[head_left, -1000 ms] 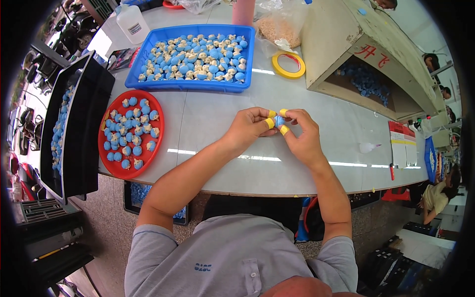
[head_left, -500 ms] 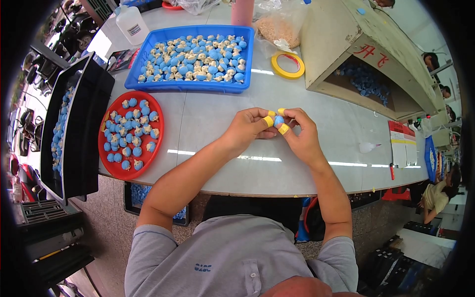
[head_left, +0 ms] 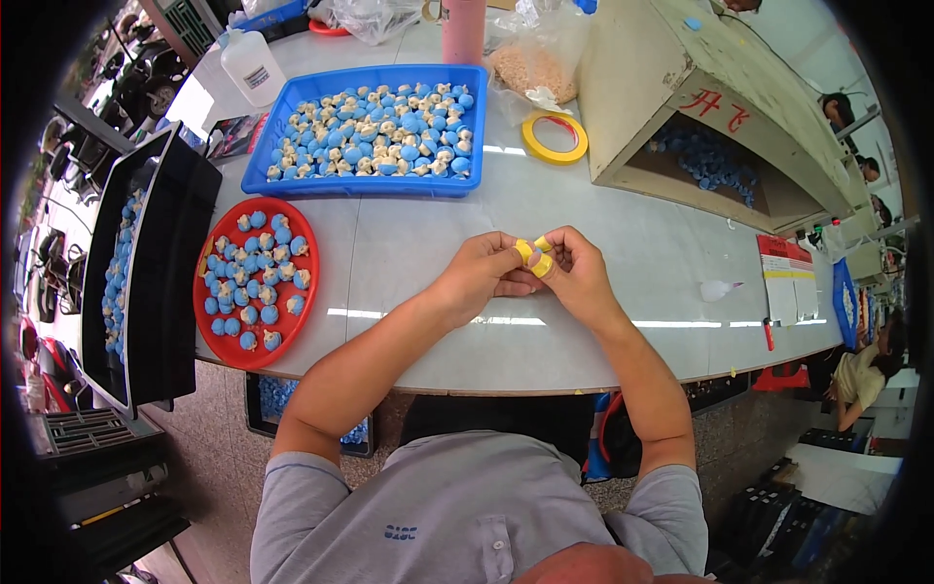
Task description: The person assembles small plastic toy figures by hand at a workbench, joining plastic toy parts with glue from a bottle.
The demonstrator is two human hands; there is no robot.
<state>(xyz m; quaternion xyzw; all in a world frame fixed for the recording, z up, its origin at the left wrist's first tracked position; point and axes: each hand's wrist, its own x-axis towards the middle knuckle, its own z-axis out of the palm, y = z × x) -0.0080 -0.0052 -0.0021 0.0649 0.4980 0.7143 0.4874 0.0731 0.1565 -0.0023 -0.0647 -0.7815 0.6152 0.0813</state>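
Note:
My left hand (head_left: 480, 275) and my right hand (head_left: 584, 281) meet above the table, fingertips pinched together. Yellow tape wraps several of the thumbs and fingers. Between them sits a small blue rounded piece (head_left: 534, 258), mostly covered by the fingertips, so its full shape cannot be made out. Left of the hands, a red round tray (head_left: 304, 321) carries small blue rounded pieces with cream parts, set apart from each other. Farther back, a blue rectangular tray (head_left: 389, 187) is heaped with similar blue-and-cream pieces.
A black bin (head_left: 165, 321) with blue pieces stands at the left edge. Behind are a white bottle (head_left: 255, 70), a pink cup (head_left: 463, 34), yellow tape (head_left: 556, 137) and a bag of beige bits (head_left: 533, 70). A beige box (head_left: 632, 88) holds blue pieces; a small nozzle bottle (head_left: 717, 290) lies right.
The view has shifted slightly, so the table's contents sit lower in the picture. Both hands have drawn closer together, and the fingertips now hide more of the blue piece.

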